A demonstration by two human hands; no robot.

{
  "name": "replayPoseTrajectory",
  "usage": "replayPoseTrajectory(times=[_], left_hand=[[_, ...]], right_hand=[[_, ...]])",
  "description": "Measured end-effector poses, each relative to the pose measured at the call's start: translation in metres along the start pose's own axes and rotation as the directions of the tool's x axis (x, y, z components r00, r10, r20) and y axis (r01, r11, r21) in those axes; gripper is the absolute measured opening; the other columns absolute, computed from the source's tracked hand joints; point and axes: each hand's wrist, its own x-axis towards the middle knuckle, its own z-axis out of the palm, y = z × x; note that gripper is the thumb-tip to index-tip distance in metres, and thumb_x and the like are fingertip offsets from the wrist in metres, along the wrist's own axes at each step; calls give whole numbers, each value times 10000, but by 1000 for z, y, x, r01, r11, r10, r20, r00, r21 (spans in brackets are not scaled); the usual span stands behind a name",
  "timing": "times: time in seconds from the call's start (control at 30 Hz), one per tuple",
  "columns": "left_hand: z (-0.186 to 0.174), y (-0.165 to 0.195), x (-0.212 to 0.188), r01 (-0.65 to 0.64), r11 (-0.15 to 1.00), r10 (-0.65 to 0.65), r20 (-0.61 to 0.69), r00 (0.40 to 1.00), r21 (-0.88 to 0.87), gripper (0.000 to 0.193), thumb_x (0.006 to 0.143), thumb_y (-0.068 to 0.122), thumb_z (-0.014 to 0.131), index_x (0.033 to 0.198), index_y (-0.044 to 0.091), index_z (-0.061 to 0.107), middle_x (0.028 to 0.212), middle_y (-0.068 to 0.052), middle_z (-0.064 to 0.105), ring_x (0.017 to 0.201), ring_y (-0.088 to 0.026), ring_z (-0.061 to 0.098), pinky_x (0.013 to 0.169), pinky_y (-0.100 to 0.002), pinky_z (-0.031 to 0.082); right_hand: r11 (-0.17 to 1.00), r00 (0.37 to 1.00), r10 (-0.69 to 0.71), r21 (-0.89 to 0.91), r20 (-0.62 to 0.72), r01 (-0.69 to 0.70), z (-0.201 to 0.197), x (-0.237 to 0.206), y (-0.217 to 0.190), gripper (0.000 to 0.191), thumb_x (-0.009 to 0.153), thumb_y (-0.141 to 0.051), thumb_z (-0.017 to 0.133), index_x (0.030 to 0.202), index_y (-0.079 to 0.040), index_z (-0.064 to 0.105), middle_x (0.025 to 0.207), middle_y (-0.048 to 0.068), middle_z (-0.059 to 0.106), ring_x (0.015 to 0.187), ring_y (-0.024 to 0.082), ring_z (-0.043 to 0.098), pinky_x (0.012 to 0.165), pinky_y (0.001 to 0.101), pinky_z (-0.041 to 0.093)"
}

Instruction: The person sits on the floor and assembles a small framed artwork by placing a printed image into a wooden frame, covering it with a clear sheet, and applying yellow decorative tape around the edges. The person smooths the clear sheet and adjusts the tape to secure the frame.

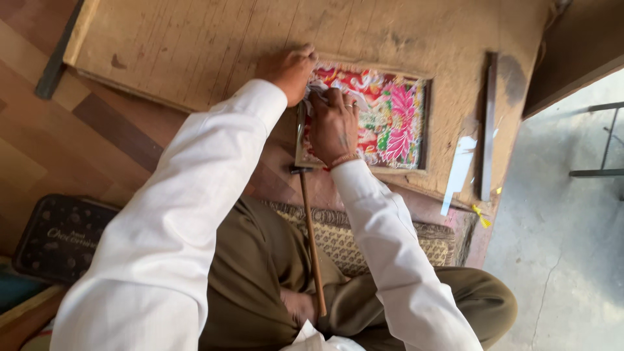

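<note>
A framed colourful picture [390, 117] with pink flowers lies flat on a dusty wooden board [208, 39]. My left hand [288, 70] presses on the picture's top left corner. My right hand [333, 125], with a ring and a wrist thread, lies on the picture's left part and pinches a small white piece of cloth or paper [316, 91] between both hands. A hammer with a long wooden handle [311, 240] leans from the board's edge down to my lap.
A dark wooden strip [487, 123] and a white strip [457, 172] lie right of the picture. A patterned mat [351, 240] is under my crossed legs. A dark tin box [58, 237] sits at the left. Grey concrete floor lies to the right.
</note>
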Motion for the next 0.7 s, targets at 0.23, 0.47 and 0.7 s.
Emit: replayPoseTrajectory(times=[0.23, 0.47, 0.7], left_hand=[[-7, 4, -2, 6, 1000, -7, 21, 1000, 10, 569, 875, 108, 612, 1433, 77, 502, 1567, -59, 410, 1315, -313, 511, 1019, -460, 457], [7, -1, 5, -18, 1000, 18, -15, 1000, 11, 576, 898, 88, 693, 1453, 116, 541, 1593, -51, 435, 1352, -303, 525, 1082, -426, 462], [3, 5, 1, 11, 997, -11, 11, 1000, 72, 812, 769, 211, 873, 1489, 116, 509, 1627, -6, 392, 1355, -260, 536, 1036, -412, 500]], right_hand=[[998, 998, 42, 44, 51, -44, -11, -59, -26, 443, 919, -64, 629, 1362, -53, 660, 1226, 154, 616, 1094, 371, 575, 906, 514, 473], [1000, 1000, 2, 23, -10, -2, 28, -17, 1, 465, 972, -130, 617, 1416, -9, 547, 1599, 201, 415, 1486, 389, 380, 1134, 569, 366], [983, 993, 115, -147, 23, -111, 3, -37, 112, 638, 947, -84, 542, 1570, -26, 414, 1645, 195, 377, 1549, 353, 334, 1267, 501, 342]])
